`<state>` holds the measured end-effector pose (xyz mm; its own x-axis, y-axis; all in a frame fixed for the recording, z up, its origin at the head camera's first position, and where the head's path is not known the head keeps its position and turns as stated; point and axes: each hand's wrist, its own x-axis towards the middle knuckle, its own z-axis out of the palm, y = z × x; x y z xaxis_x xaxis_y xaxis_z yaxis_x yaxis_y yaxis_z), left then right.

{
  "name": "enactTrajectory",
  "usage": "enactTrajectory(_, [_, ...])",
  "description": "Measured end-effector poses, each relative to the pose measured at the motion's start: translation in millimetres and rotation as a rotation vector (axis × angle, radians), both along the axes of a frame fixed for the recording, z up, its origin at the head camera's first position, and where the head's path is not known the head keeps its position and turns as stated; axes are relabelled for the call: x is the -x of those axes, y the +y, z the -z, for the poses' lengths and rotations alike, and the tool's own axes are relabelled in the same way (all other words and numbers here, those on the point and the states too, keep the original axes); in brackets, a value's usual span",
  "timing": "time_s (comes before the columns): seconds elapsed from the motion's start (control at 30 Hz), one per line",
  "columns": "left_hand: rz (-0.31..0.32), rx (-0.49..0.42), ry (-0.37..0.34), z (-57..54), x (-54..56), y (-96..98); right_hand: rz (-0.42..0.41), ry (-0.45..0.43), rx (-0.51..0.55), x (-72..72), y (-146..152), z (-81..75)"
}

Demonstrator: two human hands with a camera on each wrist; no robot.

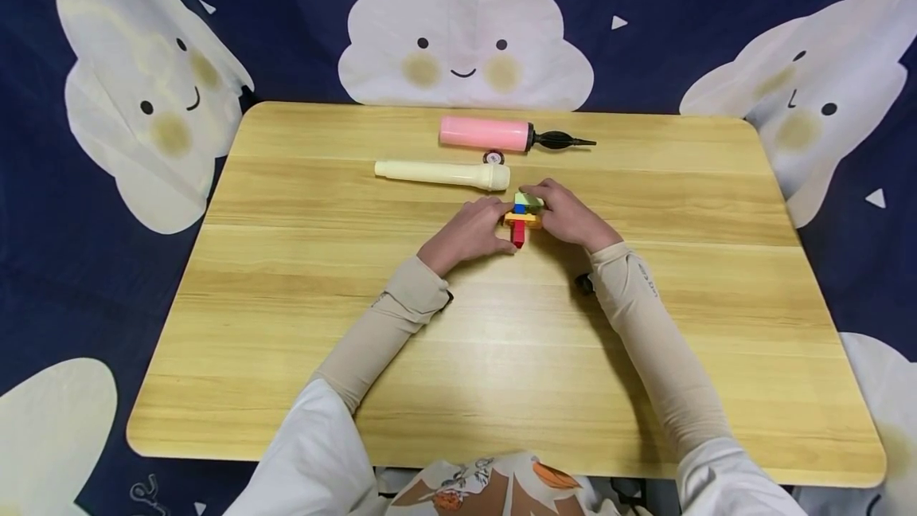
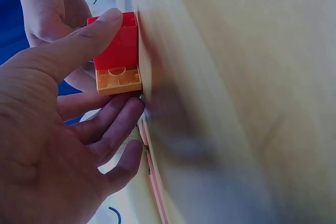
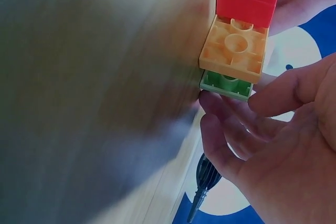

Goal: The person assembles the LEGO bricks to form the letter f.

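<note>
A small build of toy building bricks stands on the wooden table, joined in a stack. In the head view its red brick (image 1: 519, 234) is nearest the person, then an orange brick (image 1: 530, 221), a blue brick (image 1: 519, 209) and a light green brick (image 1: 530, 200) farthest away. My left hand (image 1: 473, 231) holds the build from the left, thumb on the red brick (image 2: 121, 45) and fingertips by the orange one (image 2: 119, 81). From the right, my right hand (image 1: 571, 217) pinches the green brick (image 3: 227, 85) between thumb and fingers.
Beyond the hands lies a cream tube with a wider end (image 1: 437, 173). Farther back is a pink hand pump (image 1: 483, 134) with a black nozzle, and a small dark disc (image 1: 493, 158) sits between them. A dark blue cloth with clouds surrounds the table (image 1: 286, 341).
</note>
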<state>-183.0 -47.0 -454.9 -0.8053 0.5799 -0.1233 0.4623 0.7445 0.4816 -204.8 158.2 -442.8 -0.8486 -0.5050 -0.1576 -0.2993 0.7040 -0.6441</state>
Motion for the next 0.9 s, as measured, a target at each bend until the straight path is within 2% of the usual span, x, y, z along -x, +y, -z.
enactTrajectory(0.4, [-0.013, 0.008, 0.002, -0.2, -0.7, -0.4, -0.015, -0.001, -0.003, -0.6, -0.7, -2.1])
enactTrajectory(0.9, [-0.007, 0.006, 0.010, 2.9, -1.8, -0.8, 0.048, -0.042, 0.000, -4.1, 1.0, -1.5])
